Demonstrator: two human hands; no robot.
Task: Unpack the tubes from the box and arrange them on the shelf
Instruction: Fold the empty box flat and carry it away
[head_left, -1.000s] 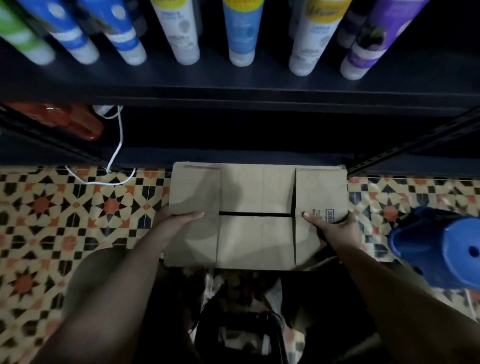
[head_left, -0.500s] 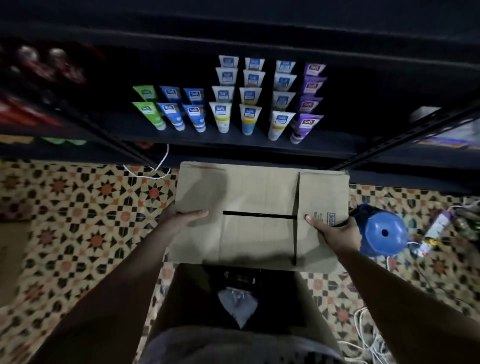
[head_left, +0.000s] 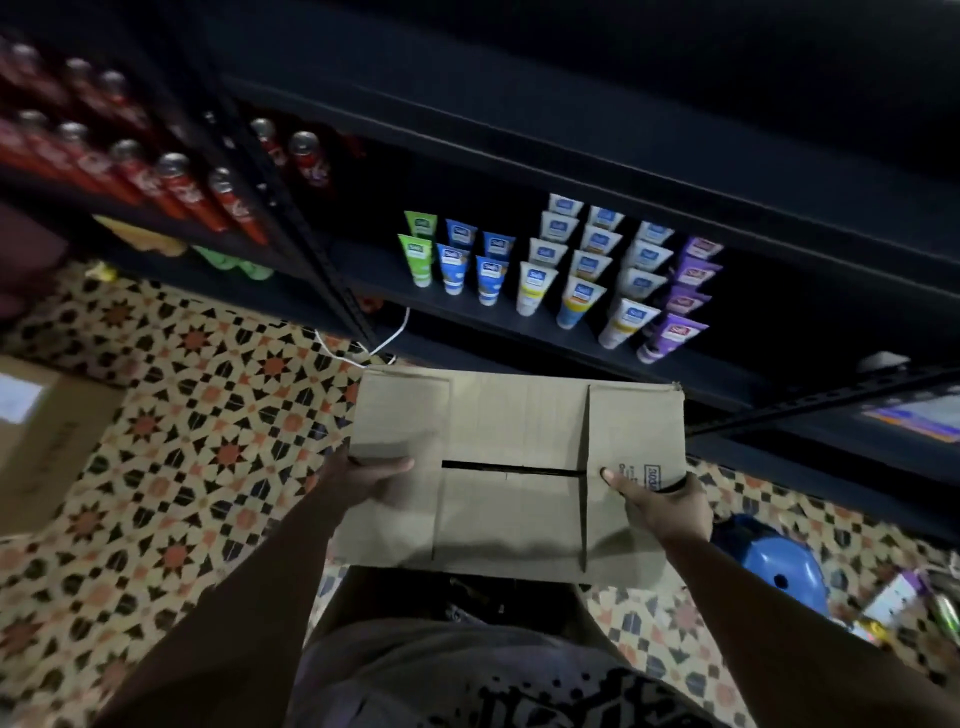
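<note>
Both hands (head_left: 363, 478) (head_left: 662, 501) clamping the box (head_left: 511, 467) by its short ends, thumbs on top, flaps closed (contents unseen). Holding it level above the floor (head_left: 182, 415), long axis left-right, parallel to the shelf (head_left: 467, 312). Setting down squarely before opening, judging best.

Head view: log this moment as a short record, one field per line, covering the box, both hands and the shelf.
box: brown cardboard box, flaps closed, held level in front of the body
left hand: left hand grips the box's left edge, thumb on top
right hand: right hand grips the right edge, thumb on top near the printed label
shelf: dark shelf already holds upright tubes in rows: green, blue, white, purple
other shelving: red cans at upper left
floor: patterned tiles; blue object at right
</note>
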